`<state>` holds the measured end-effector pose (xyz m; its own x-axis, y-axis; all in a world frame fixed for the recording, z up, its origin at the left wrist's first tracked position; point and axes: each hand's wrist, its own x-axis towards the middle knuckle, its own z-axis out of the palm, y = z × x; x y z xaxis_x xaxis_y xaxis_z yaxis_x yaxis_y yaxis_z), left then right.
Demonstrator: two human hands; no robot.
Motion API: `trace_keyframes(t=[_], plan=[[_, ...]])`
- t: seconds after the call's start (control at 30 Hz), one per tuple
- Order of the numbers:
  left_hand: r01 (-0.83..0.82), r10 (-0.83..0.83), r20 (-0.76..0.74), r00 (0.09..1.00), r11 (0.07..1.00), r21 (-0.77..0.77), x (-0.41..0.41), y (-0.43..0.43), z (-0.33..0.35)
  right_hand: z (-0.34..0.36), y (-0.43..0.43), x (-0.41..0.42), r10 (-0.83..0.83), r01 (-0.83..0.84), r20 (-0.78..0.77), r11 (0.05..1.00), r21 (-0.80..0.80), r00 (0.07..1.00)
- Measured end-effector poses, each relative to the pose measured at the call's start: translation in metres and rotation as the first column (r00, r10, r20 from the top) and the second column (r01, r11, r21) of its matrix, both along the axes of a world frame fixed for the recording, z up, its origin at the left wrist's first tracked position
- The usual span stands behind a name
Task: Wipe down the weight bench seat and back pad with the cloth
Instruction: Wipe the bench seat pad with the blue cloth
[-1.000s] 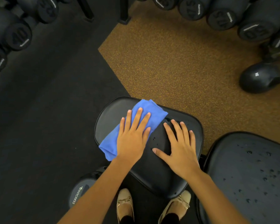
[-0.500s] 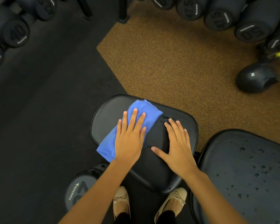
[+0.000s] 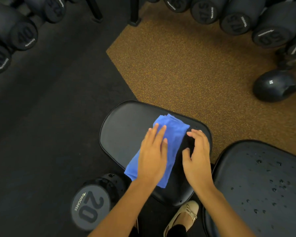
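A folded blue cloth (image 3: 173, 134) lies on the black bench seat pad (image 3: 123, 134) in the middle of the head view. My left hand (image 3: 152, 156) presses flat on the cloth, fingers straight and pointing away from me. My right hand (image 3: 197, 154) is on the seat just right of the cloth, fingers curled and apart, holding nothing. The black back pad (image 3: 256, 185) is at the lower right and carries several water droplets.
A "20" dumbbell (image 3: 91, 207) lies on the black floor mat under the seat's left side. Racks of black dumbbells (image 3: 234, 19) line the top and left edges. A kettlebell (image 3: 273, 86) sits on the brown floor at right. My beige shoe (image 3: 183, 218) is below the seat.
My left hand has slid the cloth to the right across the seat. My right hand has lifted from flat to curled fingers. The droplets beside the cloth are no longer visible.
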<state>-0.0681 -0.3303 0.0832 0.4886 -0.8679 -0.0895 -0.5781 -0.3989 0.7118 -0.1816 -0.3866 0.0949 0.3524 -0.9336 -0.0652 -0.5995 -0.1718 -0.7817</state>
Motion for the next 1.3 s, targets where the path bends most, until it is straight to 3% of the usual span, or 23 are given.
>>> trace_keyframes(t=[0.07,0.13,0.27,0.4,0.6,0.73,0.87,1.0,1.23,1.3], plan=[[-0.076,0.077,0.023,0.997,0.996,-0.054,0.027,0.001,0.005,0.005,0.005,0.019,-0.018,0.018,-0.016,0.999,-0.041,1.0],[-0.095,0.099,0.145,0.985,0.995,-0.034,0.056,0.001,0.001,0.005,0.013,0.041,-0.005,-0.018,-0.157,0.989,-0.146,0.988],[0.014,-0.055,0.308,0.95,0.991,0.136,0.073,0.005,-0.013,-0.01,0.036,0.077,-0.008,-0.091,-0.44,0.975,-0.203,0.898],[0.026,-0.075,0.299,0.951,0.986,0.166,0.071,0.009,-0.019,-0.027,0.044,0.073,0.032,-0.183,-0.591,0.963,-0.196,0.806],[0.013,-0.062,0.313,0.948,0.987,0.158,0.068,0.01,-0.021,-0.029,0.024,0.02,-0.038,-0.129,-0.591,0.963,-0.238,0.806],[-0.004,-0.05,0.374,0.926,0.99,0.143,0.065,0.009,-0.026,-0.035,-0.008,0.036,-0.106,-0.043,-0.545,0.967,-0.252,0.832],[0.004,-0.059,0.397,0.916,0.99,0.138,0.066,0.01,-0.03,-0.037,-0.011,0.053,0.064,-0.259,-0.559,0.925,-0.278,0.827],[0.003,-0.061,0.393,0.918,0.989,0.147,0.065,0.009,-0.029,-0.038,0.001,0.017,0.2,-0.413,-0.561,0.866,-0.282,0.803],[0.01,-0.067,0.365,0.929,0.988,0.157,0.064,0.008,-0.026,-0.031,-0.029,0.034,0.096,-0.222,-0.514,0.957,-0.188,0.852],[0.018,-0.072,0.361,0.93,0.988,0.15,0.064,0.008,-0.026,-0.029,-0.02,0.047,0.152,-0.277,-0.501,0.943,-0.185,0.852]])
